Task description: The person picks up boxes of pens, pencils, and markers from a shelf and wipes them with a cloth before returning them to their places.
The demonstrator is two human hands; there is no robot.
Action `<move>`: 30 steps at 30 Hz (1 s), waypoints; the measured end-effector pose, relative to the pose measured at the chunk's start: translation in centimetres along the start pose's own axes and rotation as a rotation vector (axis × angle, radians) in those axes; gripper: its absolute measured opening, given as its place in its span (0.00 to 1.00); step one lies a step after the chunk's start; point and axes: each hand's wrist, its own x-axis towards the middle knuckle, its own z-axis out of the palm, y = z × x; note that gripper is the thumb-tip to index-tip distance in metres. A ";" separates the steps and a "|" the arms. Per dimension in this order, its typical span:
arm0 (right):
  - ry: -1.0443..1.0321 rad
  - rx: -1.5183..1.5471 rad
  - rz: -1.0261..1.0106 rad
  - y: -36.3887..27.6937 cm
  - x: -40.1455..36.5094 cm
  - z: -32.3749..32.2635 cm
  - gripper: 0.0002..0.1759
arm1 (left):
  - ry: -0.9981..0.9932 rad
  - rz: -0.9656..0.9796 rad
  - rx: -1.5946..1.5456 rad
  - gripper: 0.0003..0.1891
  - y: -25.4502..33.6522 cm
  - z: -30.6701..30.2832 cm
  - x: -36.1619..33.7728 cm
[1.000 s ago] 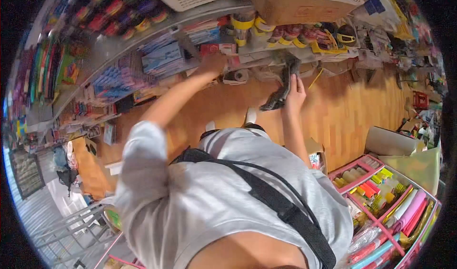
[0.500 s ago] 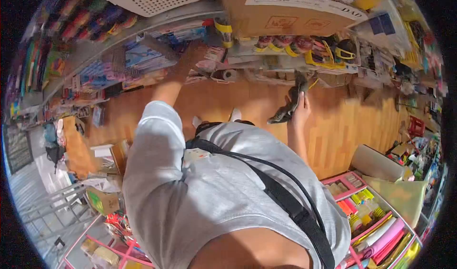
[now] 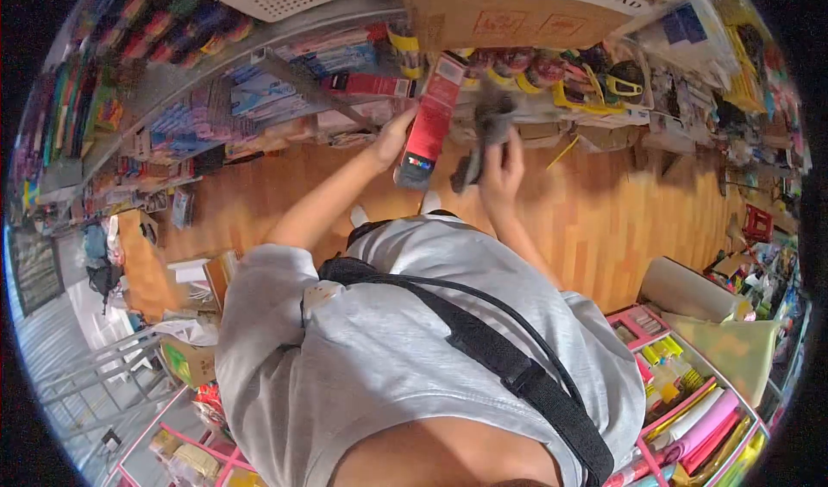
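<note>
Head view: your left hand (image 3: pixel 390 139) has come away from the shelf (image 3: pixel 259 60), where it was reaching half a second ago. Its fingers are now closed round a red pack (image 3: pixel 429 118), held tilted before the shelf edge. Your right hand (image 3: pixel 500 169) has swung inward, fingers still clamped on the dark limp item (image 3: pixel 488 125). Pack and item sit just beside each other; blur hides whether they touch.

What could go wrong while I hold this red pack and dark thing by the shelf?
The left hand grips the red pack at one side, so it might slip to the wooden floor. The right hand holds the dark floppy thing, so neither is free. The crowded shelf is close; a swing may knock stock down.
</note>
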 end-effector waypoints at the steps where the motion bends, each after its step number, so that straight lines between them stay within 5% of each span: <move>1: -0.103 -0.242 -0.277 -0.5 -0.5 0.6 0.19 | -0.002 0.119 -0.012 0.23 -0.9 0.1 0.0; 3: -0.377 -0.372 -0.330 -1.1 -1.6 2.4 0.26 | -0.194 0.352 -0.199 0.22 -3.3 -0.7 0.8; 4: -0.380 -0.439 -0.365 -1.1 -2.3 3.5 0.27 | -0.410 0.429 -0.384 0.23 -4.1 -0.9 1.2; 6: -0.394 -0.528 -0.407 -1.0 -2.9 4.7 0.30 | -0.458 0.563 -0.395 0.23 -5.1 -0.9 0.5; 8: -0.309 -0.516 -0.367 -1.2 -2.8 5.8 0.31 | -0.155 0.532 -0.285 0.22 -4.2 1.1 -1.8; 9: -0.283 -0.509 -0.365 -2.0 -2.6 6.4 0.31 | 0.184 0.354 -0.165 0.22 -3.1 2.3 -3.3; 14: -0.141 -0.383 -0.530 -3.0 -2.3 12.1 0.32 | 0.179 0.411 0.651 0.17 0.7 -2.5 -7.6; 18: 0.050 -0.403 -0.416 -5.5 0.1 15.6 0.24 | 0.153 0.267 0.384 0.21 4.2 -0.3 -13.2; 22: -0.005 -0.310 -0.470 -7.3 -0.3 19.6 0.24 | 0.190 0.327 0.214 0.20 4.8 -2.8 -15.1; 25: -0.209 -0.235 -0.496 -7.8 -4.5 24.0 0.27 | 0.458 0.818 0.462 0.19 6.0 -5.0 -16.5; 27: -0.314 -0.221 -0.504 -7.1 -8.5 26.4 0.30 | 0.553 0.659 0.276 0.20 6.2 -8.1 -18.1; 29: -0.462 -0.145 -0.408 -6.1 -11.1 27.5 0.31 | 0.460 0.890 0.255 0.22 7.0 -9.2 -20.5; 30: -0.505 -0.131 -0.383 -6.1 -11.6 28.0 0.30 | 0.354 0.822 0.049 0.23 7.8 -8.5 -22.0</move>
